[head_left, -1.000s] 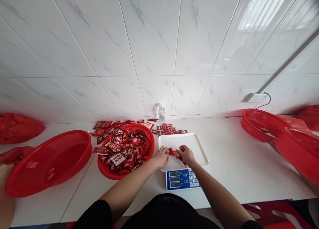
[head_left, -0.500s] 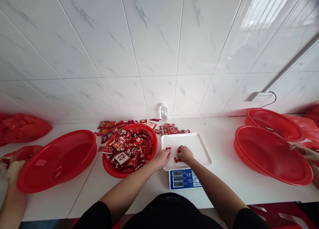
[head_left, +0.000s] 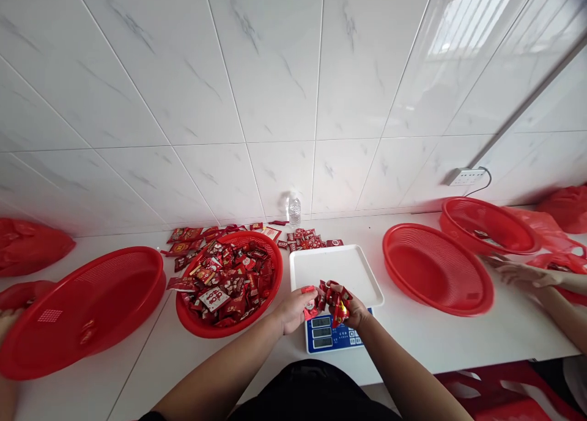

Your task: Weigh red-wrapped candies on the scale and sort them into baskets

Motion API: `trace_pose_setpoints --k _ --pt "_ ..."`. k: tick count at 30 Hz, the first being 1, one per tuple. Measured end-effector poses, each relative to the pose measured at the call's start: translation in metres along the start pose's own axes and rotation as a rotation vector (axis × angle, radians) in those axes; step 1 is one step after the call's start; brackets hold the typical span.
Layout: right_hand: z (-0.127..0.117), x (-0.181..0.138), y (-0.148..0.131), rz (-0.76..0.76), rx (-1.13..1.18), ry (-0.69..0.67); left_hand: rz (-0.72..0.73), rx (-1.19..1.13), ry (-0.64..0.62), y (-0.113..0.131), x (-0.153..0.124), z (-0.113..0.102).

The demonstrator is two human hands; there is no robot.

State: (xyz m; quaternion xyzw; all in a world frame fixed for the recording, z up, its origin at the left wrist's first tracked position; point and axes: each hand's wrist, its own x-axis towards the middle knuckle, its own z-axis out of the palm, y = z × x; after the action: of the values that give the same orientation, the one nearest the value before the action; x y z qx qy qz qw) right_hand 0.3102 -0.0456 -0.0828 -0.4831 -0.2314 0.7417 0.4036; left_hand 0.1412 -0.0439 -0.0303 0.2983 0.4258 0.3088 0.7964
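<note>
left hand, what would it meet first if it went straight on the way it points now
The left hand would probably first meet the red packets held in the right hand, though depth between them is hard to judge.

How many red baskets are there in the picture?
4: the leftmost basket at far left; the packet-filled basket left of the scale; the nearer right basket and the farther right basket, right of it. More may be hidden.
</note>
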Motion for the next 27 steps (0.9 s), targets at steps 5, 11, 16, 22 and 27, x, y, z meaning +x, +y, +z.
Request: trace_pose_setpoints --k 5,11,16,22,27 --pt "-0.023 -0.017 -0.004 -0.051 0.249 0.03 -0.127 -0.017 -0.045 -0.002 -0.011 0.01" --pt "-0.104 -0.026 -0.06 -0.26 0.597 0.27 -0.219 -0.105 0.156 -0.008 -0.017 -0.006" --pt "-0.171 -0.035 -0.096 -0.345 0.714 0.496 -0.231 -0.126 0.198 -0.011 -0.013 -0.012" --pt "-0.182 -0.052 -0.09 -0.364 0.656 0.553 -0.199 -0.144 0.168 -0.007 0.005 -0.002" --pt "-0.151 -0.053 -0.077 -0.309 0.586 0.374 -0.137 -0.043 0.098 -0.007 0.023 -0.005"
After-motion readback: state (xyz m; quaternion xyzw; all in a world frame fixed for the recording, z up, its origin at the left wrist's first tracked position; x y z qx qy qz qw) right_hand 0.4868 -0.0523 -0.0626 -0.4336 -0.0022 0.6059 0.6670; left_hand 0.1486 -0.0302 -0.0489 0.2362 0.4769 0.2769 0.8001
